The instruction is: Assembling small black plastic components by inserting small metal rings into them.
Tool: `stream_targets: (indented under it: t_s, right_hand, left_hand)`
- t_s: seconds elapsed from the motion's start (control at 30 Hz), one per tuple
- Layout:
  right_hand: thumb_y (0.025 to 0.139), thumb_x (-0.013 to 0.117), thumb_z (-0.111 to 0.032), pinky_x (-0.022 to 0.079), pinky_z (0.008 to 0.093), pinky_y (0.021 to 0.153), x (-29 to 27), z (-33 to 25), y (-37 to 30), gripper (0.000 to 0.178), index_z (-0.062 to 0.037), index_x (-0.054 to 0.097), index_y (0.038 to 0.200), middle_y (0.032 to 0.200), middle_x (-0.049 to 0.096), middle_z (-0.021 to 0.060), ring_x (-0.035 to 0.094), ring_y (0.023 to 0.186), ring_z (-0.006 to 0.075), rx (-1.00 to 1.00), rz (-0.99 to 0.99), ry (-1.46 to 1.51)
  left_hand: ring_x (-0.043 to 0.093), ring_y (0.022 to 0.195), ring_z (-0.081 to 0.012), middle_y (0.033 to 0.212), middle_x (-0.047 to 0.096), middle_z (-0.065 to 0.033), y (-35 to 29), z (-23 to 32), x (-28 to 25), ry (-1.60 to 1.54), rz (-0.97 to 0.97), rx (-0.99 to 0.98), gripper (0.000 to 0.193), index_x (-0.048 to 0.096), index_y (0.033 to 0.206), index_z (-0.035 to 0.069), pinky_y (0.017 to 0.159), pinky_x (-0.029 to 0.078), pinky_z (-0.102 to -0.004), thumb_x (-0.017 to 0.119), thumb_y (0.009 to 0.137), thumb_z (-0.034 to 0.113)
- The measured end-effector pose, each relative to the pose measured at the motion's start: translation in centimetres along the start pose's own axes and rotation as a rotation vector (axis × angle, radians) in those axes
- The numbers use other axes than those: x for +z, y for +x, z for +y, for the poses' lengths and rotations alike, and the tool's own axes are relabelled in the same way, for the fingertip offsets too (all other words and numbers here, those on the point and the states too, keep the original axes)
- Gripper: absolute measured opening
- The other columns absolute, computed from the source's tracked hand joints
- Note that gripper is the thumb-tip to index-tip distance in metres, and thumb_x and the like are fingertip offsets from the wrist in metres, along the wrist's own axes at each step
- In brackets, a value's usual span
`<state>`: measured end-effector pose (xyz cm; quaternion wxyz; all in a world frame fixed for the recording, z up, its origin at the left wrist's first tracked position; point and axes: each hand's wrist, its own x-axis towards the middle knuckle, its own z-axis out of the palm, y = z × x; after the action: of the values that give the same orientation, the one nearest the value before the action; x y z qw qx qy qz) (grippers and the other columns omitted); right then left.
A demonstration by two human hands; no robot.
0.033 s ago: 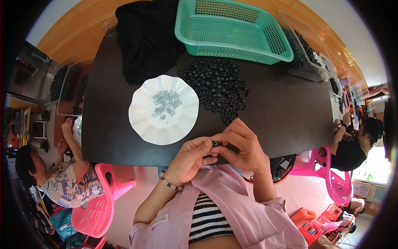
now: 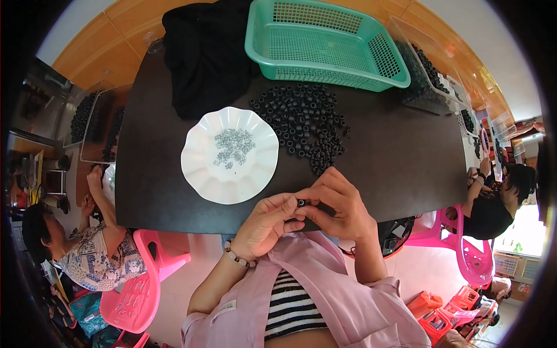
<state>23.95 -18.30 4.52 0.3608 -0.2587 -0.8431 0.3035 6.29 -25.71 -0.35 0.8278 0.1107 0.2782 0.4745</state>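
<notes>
Close to the table's near edge, my two hands meet around one small black ring-shaped piece [image 2: 301,203] with a light-coloured centre. The thumb and fingers of my left hand [image 2: 268,220] pinch it from the left. From the other side my right hand [image 2: 341,207] grips it with its fingertips, which partly cover it. Just beyond them lies a loose heap of similar black pieces [image 2: 299,119]. To the left of that heap, a white scalloped plate [image 2: 200,177] carries a scatter of tiny clear bits [image 2: 234,145].
A green mesh basket [image 2: 325,81] stands at the table's far side, beside a crumpled black cloth [image 2: 203,58]. Clear bins of black pieces flank the table, right [image 2: 428,100] and left [image 2: 96,130]. People sit at the left [image 2: 98,258] and right [image 2: 492,211], near pink chairs [image 2: 130,298].
</notes>
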Motion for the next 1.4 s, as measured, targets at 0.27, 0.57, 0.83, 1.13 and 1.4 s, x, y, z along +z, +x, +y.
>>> stream_targets:
  t_s: [0.27, 0.57, 0.83, 1.13, 1.4]
  right_hand:
    - [0.067, 0.079, -0.003, 0.044, 0.0309, 0.062, 0.1, -0.2, -0.2, 0.028, -0.0064, 0.072, 0.094, 0.075, 0.058, 0.0038, 0.053, 0.072, 0.0214, 0.029, -0.044, 0.031]
    - [0.069, 0.078, -0.004, 0.044, 0.0316, 0.063, 0.2, 0.2, -0.2, 0.029, -0.0065, 0.071, 0.097, 0.076, 0.058, 0.0042, 0.052, 0.073, 0.0217, 0.041, -0.064, -0.013]
    - [0.071, 0.078, -0.005, 0.045, 0.0315, 0.063, 0.2, 0.1, -0.2, 0.03, -0.0054, 0.071, 0.1, 0.078, 0.058, 0.0046, 0.053, 0.074, 0.0211, 0.084, -0.08, 0.038]
    - [0.085, 0.058, 0.002, 0.045, 0.0301, 0.07, 0.5, 1.2, -0.4, 0.026, -0.0007, 0.067, 0.11, 0.082, 0.06, 0.0079, 0.054, 0.077, 0.0202, 0.188, -0.002, 0.131]
    - [0.092, 0.057, -0.002, 0.047, 0.0251, 0.073, 1.1, 1.8, -0.8, 0.02, 0.0019, 0.063, 0.111, 0.086, 0.064, 0.0045, 0.06, 0.079, 0.0124, 0.49, 0.165, 0.461]
  left_hand:
    - [0.062, 0.085, -0.0076, 0.096, 0.066, -0.0019, -0.5, 0.2, 0.1, 0.037, 0.006, -0.046, 0.03, 0.065, 0.112, 0.003, 0.078, 0.053, -0.0253, 0.059, 0.096, 0.028]
    - [0.058, 0.082, -0.0066, 0.092, 0.064, 0.001, -0.2, -0.2, 0.0, -0.002, 0.075, -0.031, 0.025, 0.065, 0.108, 0.005, 0.077, 0.051, -0.0251, 0.059, 0.097, 0.027]
    - [0.059, 0.084, -0.0086, 0.105, 0.066, -0.0053, -0.1, -0.5, -0.7, -0.013, 0.045, -0.013, 0.025, 0.062, 0.11, 0.003, 0.077, 0.052, -0.0271, 0.055, 0.099, 0.024]
    - [0.056, 0.082, -0.0079, 0.092, 0.06, 0.0023, -0.3, 0.1, -0.1, -0.108, 0.075, 0.025, 0.025, 0.063, 0.109, 0.006, 0.077, 0.048, -0.0237, 0.06, 0.096, 0.027]
    - [0.054, 0.08, -0.0082, 0.091, 0.058, 0.0026, -0.6, 0.1, 0.1, -0.158, 0.07, 0.049, 0.026, 0.062, 0.108, 0.006, 0.076, 0.047, -0.0232, 0.06, 0.096, 0.028]
